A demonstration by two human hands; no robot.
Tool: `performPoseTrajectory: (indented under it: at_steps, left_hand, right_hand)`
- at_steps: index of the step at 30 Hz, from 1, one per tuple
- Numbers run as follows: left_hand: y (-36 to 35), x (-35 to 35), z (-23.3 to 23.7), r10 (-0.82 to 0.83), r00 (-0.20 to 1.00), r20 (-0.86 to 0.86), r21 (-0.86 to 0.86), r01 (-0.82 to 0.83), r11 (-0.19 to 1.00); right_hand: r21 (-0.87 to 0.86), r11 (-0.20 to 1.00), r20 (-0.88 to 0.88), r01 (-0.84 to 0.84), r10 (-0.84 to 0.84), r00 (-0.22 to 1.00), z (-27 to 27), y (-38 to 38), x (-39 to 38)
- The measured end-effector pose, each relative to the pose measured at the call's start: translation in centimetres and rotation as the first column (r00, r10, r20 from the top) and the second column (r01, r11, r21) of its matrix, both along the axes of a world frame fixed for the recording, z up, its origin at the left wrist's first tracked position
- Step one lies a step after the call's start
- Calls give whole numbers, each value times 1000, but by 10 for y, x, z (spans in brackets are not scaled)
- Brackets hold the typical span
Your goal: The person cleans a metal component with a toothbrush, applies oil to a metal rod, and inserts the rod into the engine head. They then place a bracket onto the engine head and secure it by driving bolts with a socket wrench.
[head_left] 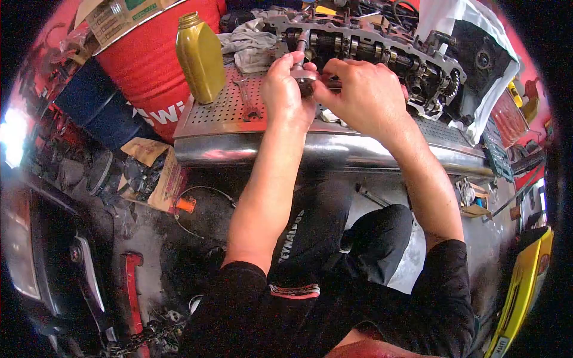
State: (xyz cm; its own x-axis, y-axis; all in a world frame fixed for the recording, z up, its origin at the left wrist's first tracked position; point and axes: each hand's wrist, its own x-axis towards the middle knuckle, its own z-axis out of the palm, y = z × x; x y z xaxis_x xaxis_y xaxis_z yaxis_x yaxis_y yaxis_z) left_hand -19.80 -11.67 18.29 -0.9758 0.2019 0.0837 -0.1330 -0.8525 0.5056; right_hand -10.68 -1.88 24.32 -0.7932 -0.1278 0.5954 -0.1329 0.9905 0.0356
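Note:
A ratchet wrench (304, 76) is held between my two hands, its socket end (304, 42) reaching up to the near edge of the cylinder head (382, 55). My left hand (284, 89) is closed around the ratchet's head and extension from the left. From the right, my right hand (369, 89) has its fingers curled at the ratchet, with the thumb by the ratchet's head; most of the handle is hidden behind those fingers. The cylinder head lies across the perforated metal bench, camshaft and lobes exposed. A wrench (246, 98) rests on the bench left of my left hand.
An olive plastic bottle (200, 59) stands uncapped at the bench's left. Grey rags (253, 51) lie behind the wrench. A red drum (143, 65) is beyond the bottle. The bench's rounded metal edge (239, 149) runs in front of my knees. A black engine part (482, 59) sits on the right.

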Motion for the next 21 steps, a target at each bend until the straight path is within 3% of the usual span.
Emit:
performPoseTrajectory:
  at_steps: [4,7,8,12,14,15,17,18,20,21]
  left_hand:
    - [2,-1,1,3,1000,4,88,-3,996]
    - [0,5,4,17,999,-27,18,-17,1000]
    - [0,4,4,-20,1000,-7,67,21,998]
    - [1,0,-2,-115,993,30,200,107,974]
    - [8,3,-4,-87,996,16,160,83,984]
    - [13,6,-6,-104,994,32,233,94,968]
    - [25,8,-13,-150,987,58,370,118,922]
    - [29,6,-12,-210,974,88,492,141,859]
    - [22,21,5,-125,991,-39,411,130,902]
    - [17,20,8,-103,993,-63,347,118,930]
  right_hand:
    - [107,994,-41,-35,39,998,-2,5,1]
    - [153,984,-33,-93,99,994,1,12,8]
    - [163,979,-33,-120,127,991,1,16,10]
    - [301,952,64,52,-75,995,1,31,19]
    - [520,846,-117,122,-71,991,17,26,20]
    - [609,774,-205,172,-56,977,27,22,22]
    - [642,761,-282,93,121,952,44,4,10]
    - [817,571,-103,79,9,995,67,-23,10]
    - [941,334,-63,47,38,997,74,-45,12]
    - [950,308,-82,56,71,994,72,-47,10]
